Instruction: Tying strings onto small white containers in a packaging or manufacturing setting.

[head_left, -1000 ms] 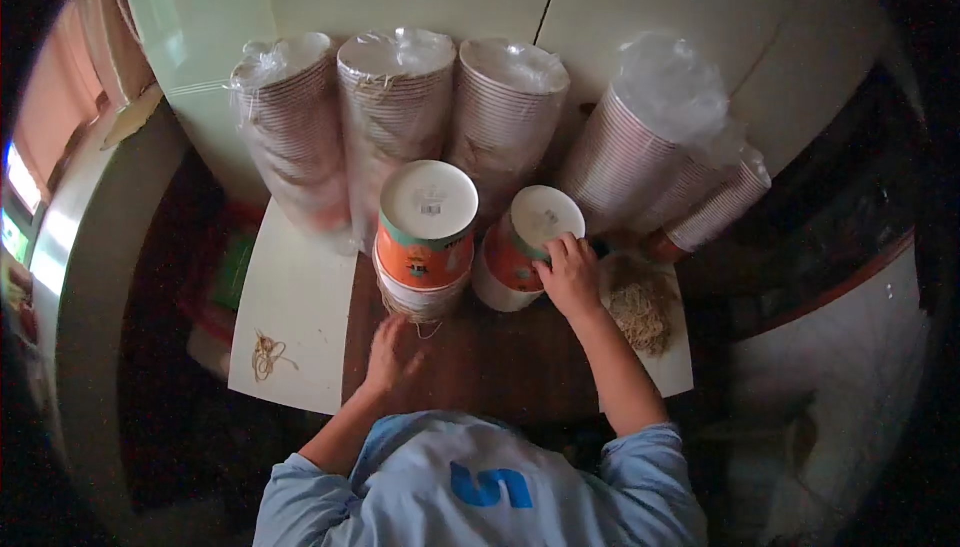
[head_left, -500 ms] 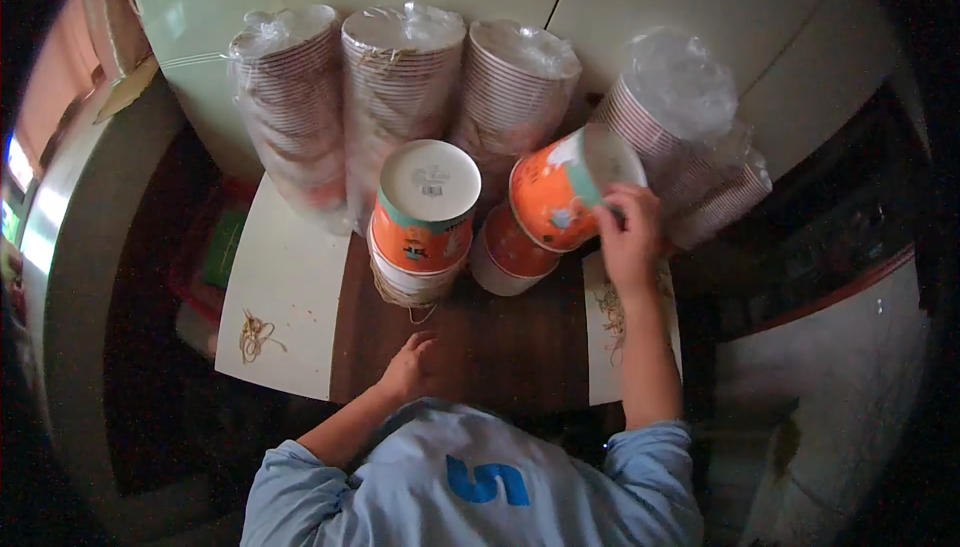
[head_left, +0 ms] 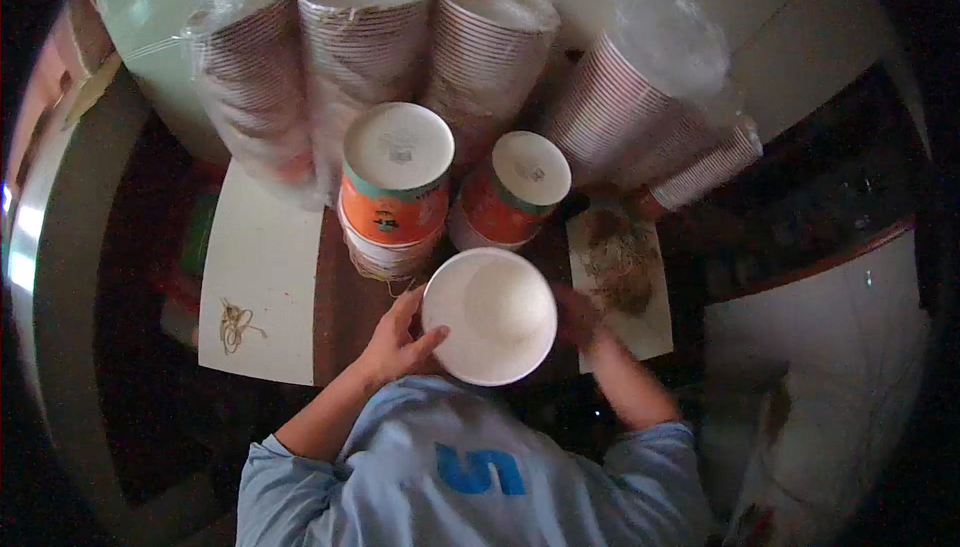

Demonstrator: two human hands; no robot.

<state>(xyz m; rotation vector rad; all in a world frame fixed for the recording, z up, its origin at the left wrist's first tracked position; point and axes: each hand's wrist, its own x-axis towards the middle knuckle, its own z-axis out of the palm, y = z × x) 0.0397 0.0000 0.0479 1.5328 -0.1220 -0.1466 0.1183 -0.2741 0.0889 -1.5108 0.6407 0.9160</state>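
A white-lined paper bucket [head_left: 490, 317] is turned mouth up in front of my chest. My left hand [head_left: 398, 342] grips its left side, thumb over the rim and fingers behind the wall. Close to the bucket's right side is my right hand [head_left: 580, 319], dark and smeared by motion, so its fingers cannot be made out. Beyond them, an upside-down orange and green paper bucket [head_left: 395, 209] tops a short stack with tan bands round its lower part. To its right stands another upside-down orange bucket [head_left: 505, 202].
Tall plastic-wrapped stacks of paper buckets [head_left: 365, 47] line the back against a pale panel. Tan bands [head_left: 238, 325] lie on the white left part of the table [head_left: 265, 277]. A heap of tan bands [head_left: 620, 257] lies on its right part.
The bucket my right hand held above the right-hand stack has come toward me and turned mouth up. My left hand, empty before, now grips it.
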